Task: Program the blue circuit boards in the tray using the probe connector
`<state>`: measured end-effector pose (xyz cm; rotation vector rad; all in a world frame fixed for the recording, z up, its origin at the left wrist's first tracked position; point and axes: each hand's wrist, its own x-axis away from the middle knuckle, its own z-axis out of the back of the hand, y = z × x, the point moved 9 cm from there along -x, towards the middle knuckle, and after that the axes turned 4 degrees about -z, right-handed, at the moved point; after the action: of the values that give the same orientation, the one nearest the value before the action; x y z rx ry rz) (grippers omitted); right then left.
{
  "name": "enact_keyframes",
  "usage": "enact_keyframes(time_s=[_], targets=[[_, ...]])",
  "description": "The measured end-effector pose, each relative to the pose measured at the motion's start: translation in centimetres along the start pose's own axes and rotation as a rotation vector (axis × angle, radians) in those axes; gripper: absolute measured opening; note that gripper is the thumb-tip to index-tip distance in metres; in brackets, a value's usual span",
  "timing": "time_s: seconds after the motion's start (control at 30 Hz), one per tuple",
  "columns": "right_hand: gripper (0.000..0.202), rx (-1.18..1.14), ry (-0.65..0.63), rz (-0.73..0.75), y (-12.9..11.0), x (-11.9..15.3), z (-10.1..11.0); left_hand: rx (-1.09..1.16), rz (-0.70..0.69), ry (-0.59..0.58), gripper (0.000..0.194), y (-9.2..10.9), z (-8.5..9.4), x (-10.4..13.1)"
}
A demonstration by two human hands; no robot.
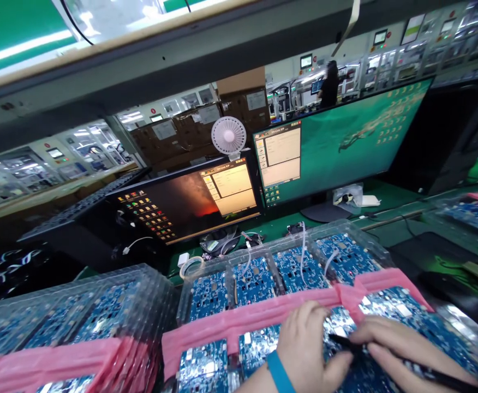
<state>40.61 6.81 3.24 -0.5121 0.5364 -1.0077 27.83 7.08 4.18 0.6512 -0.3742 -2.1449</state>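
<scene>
Head, right grip (402, 339): black pen-like tool (431, 374) was pinched over circuit boards (203, 363).
Left grip (304, 341): held alongside; closure could not be told.

Workplace in an electronics factory
Many blue circuit boards (255, 279) lie in clear trays (157, 297) before two monitors (345, 144); behind there are cardboard boxes (181, 139), and farther away, machines (282, 102) with small screens (306, 61).

blue circuit boards (204, 363), pink strips (259, 312), black pen-shaped tool (441, 377)
</scene>
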Motion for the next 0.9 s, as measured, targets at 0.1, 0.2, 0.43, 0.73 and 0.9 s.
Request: enact_keyframes(time_s=[0.1,0.2,0.43,0.73,0.9], targets=[[0.029,-0.169,-0.108,-0.022,-1.3,-0.6,-2.0,-0.063,-0.092,-0.143,0.038,0.9,-1.8,0.1],[0.029,-0.268,-0.176,-0.041,-1.6,-0.7,-2.2,-0.218,-0.107,-0.266,0.029,0.9,-3.3,0.2],[0.033,-0.262,-0.376,0.090,-4.8,-0.8,-0.2,-0.312,-0.133,-0.378,0.037,1.2,-3.7,-0.1],[0.031,-0.163,-0.063,-0.028,-2.4,-4.0,6.5,-0.206,-0.030,-0.293,0.039,0.0,-2.1,-0.4],[0.027,-0.060,0.325,-0.345,7.5,-9.0,10.4,-0.146,0.007,-0.278,0.010,0.1,-1.3,-0.6]])
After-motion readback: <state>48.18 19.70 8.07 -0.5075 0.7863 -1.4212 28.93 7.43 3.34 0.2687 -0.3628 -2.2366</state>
